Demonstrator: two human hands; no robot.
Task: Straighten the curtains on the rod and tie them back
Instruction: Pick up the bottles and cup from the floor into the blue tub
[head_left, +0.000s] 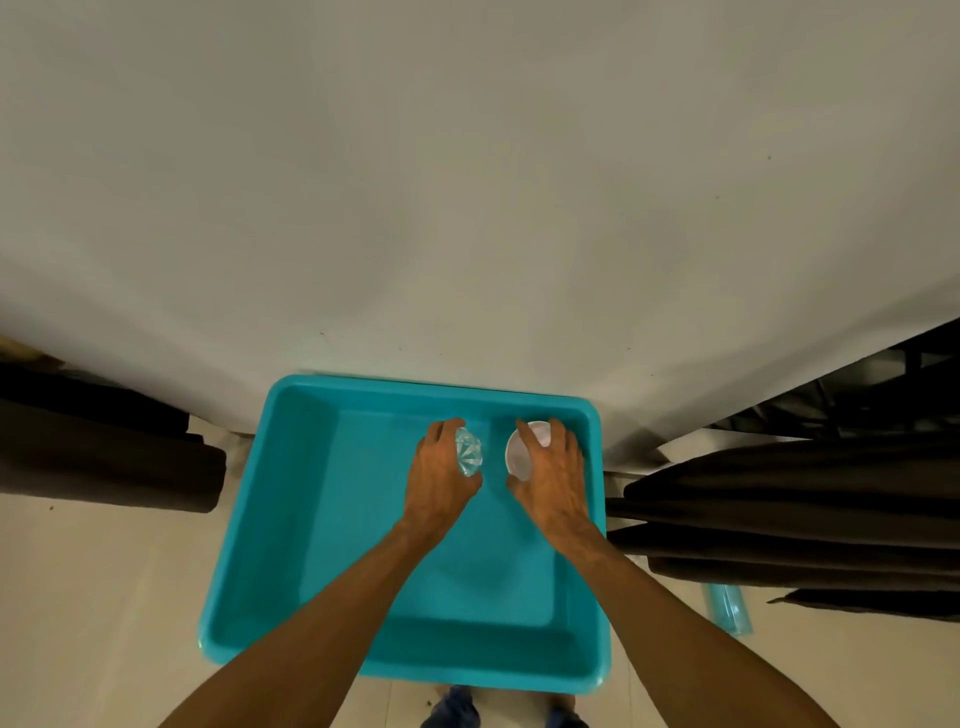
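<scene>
Low in the frame, the left hand (441, 467) cups a faceted clear knob (469, 451) and the right hand (550, 467) a white disc (522, 449) inside the teal tub (291, 519); dark curtains (779, 519) at right hang bunched, apparently neither straightened nor tied

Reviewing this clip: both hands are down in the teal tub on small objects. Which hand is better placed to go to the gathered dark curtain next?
Probably the right hand. It works at the right end of the teal tub, and the gathered dark curtain hangs just past that wall. The left hand, on a clear faceted piece, would have to cross over.
</scene>
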